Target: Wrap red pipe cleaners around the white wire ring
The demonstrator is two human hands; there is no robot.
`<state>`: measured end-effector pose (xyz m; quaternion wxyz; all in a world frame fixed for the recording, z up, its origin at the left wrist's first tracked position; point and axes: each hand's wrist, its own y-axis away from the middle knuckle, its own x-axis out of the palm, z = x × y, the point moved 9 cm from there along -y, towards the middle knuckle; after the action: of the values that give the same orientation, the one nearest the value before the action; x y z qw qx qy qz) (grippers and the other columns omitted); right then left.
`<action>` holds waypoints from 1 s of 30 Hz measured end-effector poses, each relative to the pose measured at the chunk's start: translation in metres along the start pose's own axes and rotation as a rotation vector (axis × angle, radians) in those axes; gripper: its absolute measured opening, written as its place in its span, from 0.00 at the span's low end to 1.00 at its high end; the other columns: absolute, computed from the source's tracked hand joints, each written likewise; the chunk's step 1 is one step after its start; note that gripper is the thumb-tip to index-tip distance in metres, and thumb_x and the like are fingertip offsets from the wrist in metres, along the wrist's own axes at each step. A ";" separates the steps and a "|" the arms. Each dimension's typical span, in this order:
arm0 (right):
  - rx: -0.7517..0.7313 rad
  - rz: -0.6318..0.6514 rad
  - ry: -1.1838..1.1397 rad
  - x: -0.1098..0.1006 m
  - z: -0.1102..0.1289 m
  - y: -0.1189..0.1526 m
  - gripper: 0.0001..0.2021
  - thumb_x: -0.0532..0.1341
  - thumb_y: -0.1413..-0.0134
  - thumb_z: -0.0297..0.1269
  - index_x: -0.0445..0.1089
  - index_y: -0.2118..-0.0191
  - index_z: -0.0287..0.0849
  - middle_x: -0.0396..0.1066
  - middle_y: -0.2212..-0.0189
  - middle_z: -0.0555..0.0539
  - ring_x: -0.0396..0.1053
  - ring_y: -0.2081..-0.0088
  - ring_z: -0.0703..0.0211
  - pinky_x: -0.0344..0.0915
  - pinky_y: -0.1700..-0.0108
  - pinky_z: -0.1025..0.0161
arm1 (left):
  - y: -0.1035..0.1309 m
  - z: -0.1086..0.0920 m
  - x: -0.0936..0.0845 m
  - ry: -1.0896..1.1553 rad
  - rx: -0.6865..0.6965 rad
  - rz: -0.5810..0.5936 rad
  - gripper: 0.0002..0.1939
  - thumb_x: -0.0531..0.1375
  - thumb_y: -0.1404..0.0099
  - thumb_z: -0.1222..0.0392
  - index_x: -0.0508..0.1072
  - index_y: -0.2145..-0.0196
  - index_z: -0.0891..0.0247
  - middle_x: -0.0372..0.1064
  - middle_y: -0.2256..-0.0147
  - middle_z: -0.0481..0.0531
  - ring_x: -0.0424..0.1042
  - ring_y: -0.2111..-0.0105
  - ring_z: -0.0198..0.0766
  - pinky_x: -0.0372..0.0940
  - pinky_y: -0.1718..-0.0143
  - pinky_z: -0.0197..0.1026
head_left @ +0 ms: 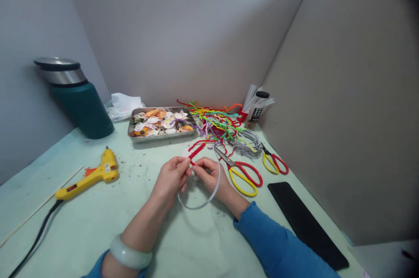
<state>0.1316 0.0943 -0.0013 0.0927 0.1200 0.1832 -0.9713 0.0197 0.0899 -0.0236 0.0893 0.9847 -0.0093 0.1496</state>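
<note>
Pale green table (196, 243) boxed in by plain grey walls (183, 33); I watched it from the head camera. Left hand (170, 177): thumb and fingertips pinched on the red yarn (198, 150), which was wound round one end of a grey wire (196, 208). Right hand (212, 175): thumb and index closed on a red strand just beside the left fingertips; I couldn't tell how its other fingers sat. Wire bowed down between the hands and up across the right one. I had the workpiece mid-table, nearer the far edge than the near one.

Along the far edge: metal tray (160, 139) of shells (157, 124), then a heap of coloured yarn (219, 121), then a black-lidded jar (257, 112) by the right corner. Wire coil (249, 143) lay just in front of the heap. Large scissors (231, 164) sat slightly open beside the right hand; a second pair (267, 152) lay near the right edge, with a black slab (304, 221) running along that edge. Towards the left edge: teal bottle (81, 108) at the far corner, yellow glue gun (106, 174), thin stick (32, 215).
</note>
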 end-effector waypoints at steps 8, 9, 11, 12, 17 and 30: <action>-0.139 -0.058 0.149 -0.010 0.024 0.003 0.09 0.55 0.42 0.35 0.66 0.72 0.41 0.66 0.74 0.51 0.63 0.71 0.63 0.59 0.67 0.67 | 0.002 0.007 0.010 0.167 -0.128 0.150 0.12 0.63 0.44 0.55 0.64 0.72 0.65 0.61 0.83 0.40 0.46 0.92 0.20 0.48 0.92 0.27; -0.163 -0.067 0.170 -0.011 0.027 0.003 0.09 0.55 0.42 0.34 0.66 0.72 0.41 0.66 0.74 0.50 0.63 0.70 0.63 0.59 0.66 0.66 | 0.003 0.007 0.012 0.195 -0.144 0.183 0.11 0.62 0.43 0.56 0.64 0.72 0.65 0.61 0.83 0.40 0.45 0.92 0.20 0.48 0.92 0.26; -0.202 -0.073 0.199 -0.012 0.033 0.004 0.08 0.55 0.42 0.34 0.66 0.71 0.40 0.66 0.74 0.50 0.64 0.70 0.63 0.59 0.65 0.66 | 0.005 0.007 0.016 0.248 -0.177 0.247 0.09 0.60 0.41 0.59 0.64 0.73 0.65 0.60 0.83 0.40 0.43 0.92 0.19 0.47 0.92 0.25; -0.213 -0.073 0.205 -0.012 0.034 0.004 0.08 0.55 0.42 0.34 0.66 0.71 0.40 0.66 0.74 0.50 0.64 0.70 0.63 0.59 0.65 0.66 | 0.006 0.007 0.017 0.275 -0.195 0.273 0.09 0.59 0.40 0.60 0.63 0.74 0.65 0.60 0.83 0.40 0.43 0.92 0.19 0.47 0.93 0.25; -0.194 -0.045 0.159 -0.013 0.030 0.001 0.08 0.54 0.41 0.33 0.66 0.71 0.41 0.66 0.74 0.50 0.63 0.70 0.63 0.59 0.64 0.66 | 0.010 0.012 0.022 0.386 -0.282 0.369 0.07 0.55 0.37 0.63 0.66 0.73 0.67 0.59 0.83 0.41 0.42 0.91 0.19 0.48 0.93 0.24; -0.226 -0.039 0.054 -0.014 0.025 -0.002 0.09 0.57 0.43 0.35 0.68 0.74 0.43 0.65 0.73 0.49 0.64 0.68 0.60 0.61 0.63 0.63 | 0.022 0.017 0.033 0.309 -0.343 0.467 0.06 0.58 0.40 0.63 0.71 0.70 0.69 0.60 0.84 0.42 0.41 0.92 0.18 0.45 0.93 0.24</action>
<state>0.1393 0.0883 0.0252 0.0817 0.1314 0.2963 -0.9425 0.0552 0.0655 -0.0255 0.2173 0.8923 -0.2461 0.3098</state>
